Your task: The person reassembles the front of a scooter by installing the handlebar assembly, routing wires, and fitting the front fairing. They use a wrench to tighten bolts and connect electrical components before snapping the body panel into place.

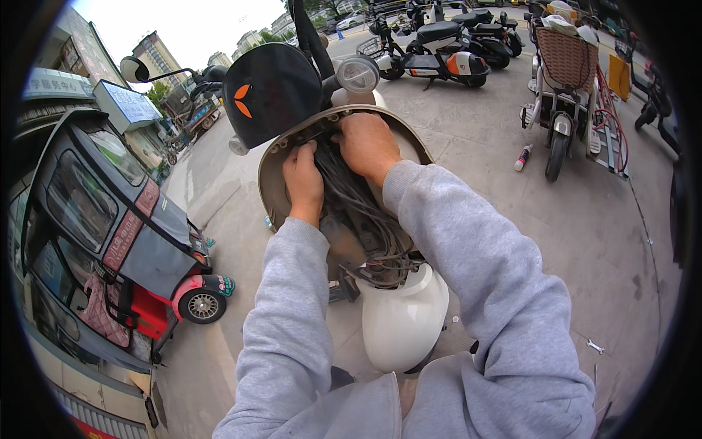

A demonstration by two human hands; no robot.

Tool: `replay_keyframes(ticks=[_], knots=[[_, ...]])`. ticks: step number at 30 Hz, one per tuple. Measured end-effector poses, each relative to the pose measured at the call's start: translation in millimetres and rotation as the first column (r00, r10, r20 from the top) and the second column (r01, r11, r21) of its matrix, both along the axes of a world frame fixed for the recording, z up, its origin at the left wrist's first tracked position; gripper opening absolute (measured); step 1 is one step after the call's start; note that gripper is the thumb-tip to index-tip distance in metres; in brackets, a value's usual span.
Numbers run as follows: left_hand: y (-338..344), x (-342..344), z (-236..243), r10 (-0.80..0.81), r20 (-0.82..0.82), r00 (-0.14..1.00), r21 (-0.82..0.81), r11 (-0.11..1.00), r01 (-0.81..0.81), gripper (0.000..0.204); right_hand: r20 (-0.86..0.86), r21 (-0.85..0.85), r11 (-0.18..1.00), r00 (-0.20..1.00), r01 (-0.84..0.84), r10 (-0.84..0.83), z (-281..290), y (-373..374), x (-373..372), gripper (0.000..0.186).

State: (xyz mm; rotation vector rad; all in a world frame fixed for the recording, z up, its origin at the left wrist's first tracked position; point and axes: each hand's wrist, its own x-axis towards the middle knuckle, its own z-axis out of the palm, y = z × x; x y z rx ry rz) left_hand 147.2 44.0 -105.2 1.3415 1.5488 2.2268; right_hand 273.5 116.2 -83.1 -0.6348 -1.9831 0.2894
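Note:
In front of me stands a scooter with its front opened up. Its curved brown inner panel (270,190) frames a bundle of dark wires (351,186) that runs down to the white front mudguard (402,322). My left hand (303,179) is closed at the upper left of the bundle, thumb and fingers pinched together. Right of it, my right hand (368,144) is curled with its knuckles up, against the panel's upper part. What either set of fingertips grips is hidden. Above them are a black cover (272,95) with an orange mark and a round clear lamp (358,74).
A grey three-wheeler (110,212) with a red base stands on the left. Several parked scooters (446,51) and one with a brown basket (567,58) stand beyond. A spanner (595,346) and a small bottle (523,158) lie on the pavement (497,161) at the right.

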Motion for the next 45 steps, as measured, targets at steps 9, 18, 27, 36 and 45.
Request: replay_keyframes(ticks=[9,18,27,36,45], knots=[[-1,-1,-1,-0.031,0.008,0.999,0.002,1.000,0.031,0.030,0.032,-0.033,0.999,0.999,0.010,-0.009,6,2,4,0.015],[-1,6,3,0.094,-0.047,0.994,-0.038,0.995,-0.096,0.034,-0.070,0.176,0.975,0.990,0.135,-0.124,0,-8,8,0.015],[-17,7,4,-0.278,0.165,0.946,0.010,0.960,0.280,0.037,0.117,-0.033,0.998,0.992,0.045,-0.041,10,-6,13,0.022],[-34,13,12,-0.113,-0.073,0.991,-0.177,0.979,0.099,0.041,0.133,0.012,0.998,0.989,0.059,-0.060,7,-4,15,0.022],[-90,-86,68,0.392,-0.078,0.917,0.194,0.908,-0.371,0.033,0.179,0.287,0.958,0.982,0.000,-0.054,8,-21,24,0.044]])
